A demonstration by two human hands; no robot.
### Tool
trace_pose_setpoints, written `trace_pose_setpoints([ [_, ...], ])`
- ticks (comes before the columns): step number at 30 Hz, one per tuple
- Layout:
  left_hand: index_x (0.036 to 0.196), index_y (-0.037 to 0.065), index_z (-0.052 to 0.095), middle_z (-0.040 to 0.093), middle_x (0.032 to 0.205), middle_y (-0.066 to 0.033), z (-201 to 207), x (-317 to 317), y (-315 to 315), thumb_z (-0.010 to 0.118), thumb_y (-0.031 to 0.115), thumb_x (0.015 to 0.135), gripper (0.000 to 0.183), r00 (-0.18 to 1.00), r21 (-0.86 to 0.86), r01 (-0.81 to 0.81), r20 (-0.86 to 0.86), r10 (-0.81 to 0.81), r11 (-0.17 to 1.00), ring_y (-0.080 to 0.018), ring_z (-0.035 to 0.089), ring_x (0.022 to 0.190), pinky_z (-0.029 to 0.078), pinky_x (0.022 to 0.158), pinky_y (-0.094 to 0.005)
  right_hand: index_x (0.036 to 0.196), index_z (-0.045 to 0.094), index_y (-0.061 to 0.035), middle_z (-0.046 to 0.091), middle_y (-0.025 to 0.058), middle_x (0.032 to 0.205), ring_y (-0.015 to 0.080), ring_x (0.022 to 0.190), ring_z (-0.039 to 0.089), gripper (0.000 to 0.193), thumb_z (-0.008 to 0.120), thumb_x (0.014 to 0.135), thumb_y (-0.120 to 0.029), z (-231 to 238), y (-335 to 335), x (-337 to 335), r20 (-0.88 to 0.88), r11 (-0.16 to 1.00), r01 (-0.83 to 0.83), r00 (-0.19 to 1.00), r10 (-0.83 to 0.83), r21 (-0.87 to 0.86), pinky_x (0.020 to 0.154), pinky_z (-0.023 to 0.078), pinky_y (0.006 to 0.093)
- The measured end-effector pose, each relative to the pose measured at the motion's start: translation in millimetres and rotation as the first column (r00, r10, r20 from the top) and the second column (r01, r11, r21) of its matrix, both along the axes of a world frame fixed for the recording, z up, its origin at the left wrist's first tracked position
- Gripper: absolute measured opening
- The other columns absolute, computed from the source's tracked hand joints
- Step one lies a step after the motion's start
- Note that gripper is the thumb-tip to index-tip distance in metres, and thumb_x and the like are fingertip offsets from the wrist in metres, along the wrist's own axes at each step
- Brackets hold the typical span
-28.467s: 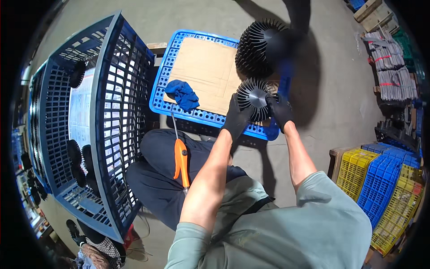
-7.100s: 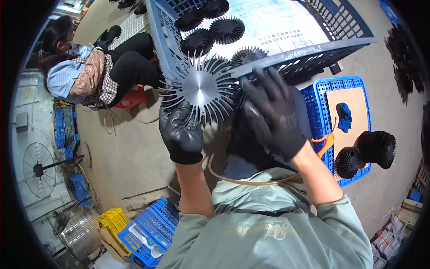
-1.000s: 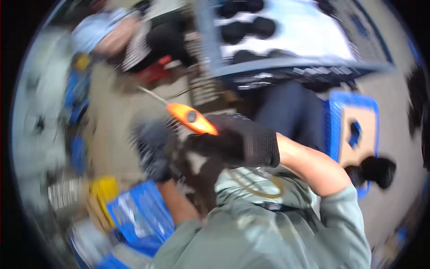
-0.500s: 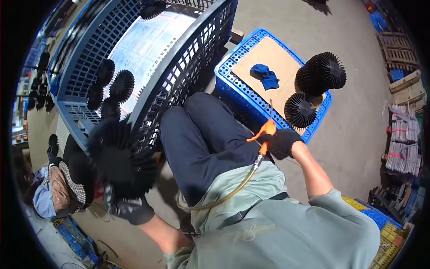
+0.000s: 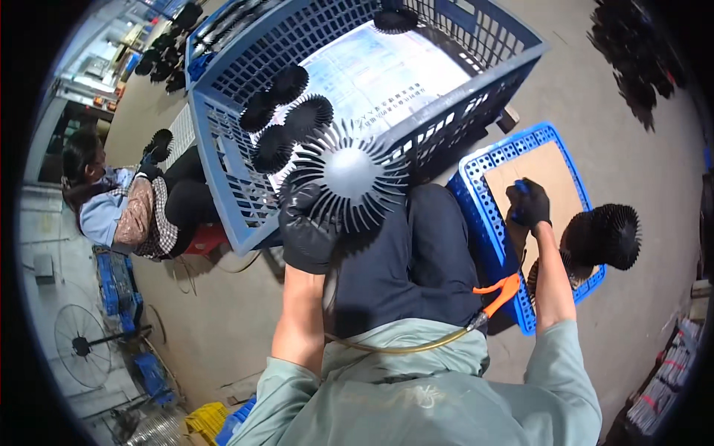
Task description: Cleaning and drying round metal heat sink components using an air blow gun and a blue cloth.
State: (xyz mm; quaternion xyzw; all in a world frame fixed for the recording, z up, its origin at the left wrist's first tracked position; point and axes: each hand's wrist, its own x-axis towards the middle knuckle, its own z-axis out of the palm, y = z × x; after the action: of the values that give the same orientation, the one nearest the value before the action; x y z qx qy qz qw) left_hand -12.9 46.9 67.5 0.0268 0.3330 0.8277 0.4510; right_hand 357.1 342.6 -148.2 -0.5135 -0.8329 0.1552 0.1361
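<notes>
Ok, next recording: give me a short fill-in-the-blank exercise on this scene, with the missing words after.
1. The large finned disc nearest the camera is in the wearer's ____ hand.
2. The right hand grips a cloth coloured ____.
3. The tool joined to the hose is ____.
4. Both of the wearer's hands are covered by black ____.

Missing words: left; blue; orange; gloves.

Dark characters (image 5: pixel 390 104) edge the white sheet (image 5: pixel 405 63) in the crate (image 5: pixel 476 91); the shirt (image 5: pixel 349 416) bears pale marks (image 5: pixel 418 397), perhaps lettering.
</notes>
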Motion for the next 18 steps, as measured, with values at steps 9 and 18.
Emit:
trace_pose_setpoints([
  [9, 0.105, -0.003, 0.059, 0.064, 0.099, -0.0113, 0.8, 19.1, 14.7, 0.047, -0.003, 0.087, 0.022, 0.765, -0.125, -0.093, -0.644, -0.009, 0.988, -0.0193, 0.064, 0.091, 0.055, 0.084, -0.0312, 0.125, 0.054, -0.0010, 0.062, 0.0085, 0.106, 0.0171, 0.087, 0.062, 0.042, 0.061, 0.091, -0.024, 244.4, -68.7, -118.4, -0.902, 0.702, -0.584, 0.379, -0.208, -0.407, 0.078, 0.051, 0.0276],
  [18, 0.112, -0.004, 0.057, 0.063, 0.101, -0.0116, 7.8, 22.5, 23.2, 0.050, -0.002, 0.087, 0.026, 0.926, -0.026, -0.056, -0.375, 0.042, 0.998, -0.0185, 0.064, 0.092, 0.053, 0.083, -0.0285, 0.109, 0.064, -0.0079, 0.062, 0.0171, 0.098, 0.0317, 0.087, 0.065, 0.027, 0.065, 0.083, -0.017, 273.8, -126.6, -236.5, -0.315, 0.799, -0.560, 0.735, 0.601, 0.219, 0.075, 0.053, 0.0379],
])
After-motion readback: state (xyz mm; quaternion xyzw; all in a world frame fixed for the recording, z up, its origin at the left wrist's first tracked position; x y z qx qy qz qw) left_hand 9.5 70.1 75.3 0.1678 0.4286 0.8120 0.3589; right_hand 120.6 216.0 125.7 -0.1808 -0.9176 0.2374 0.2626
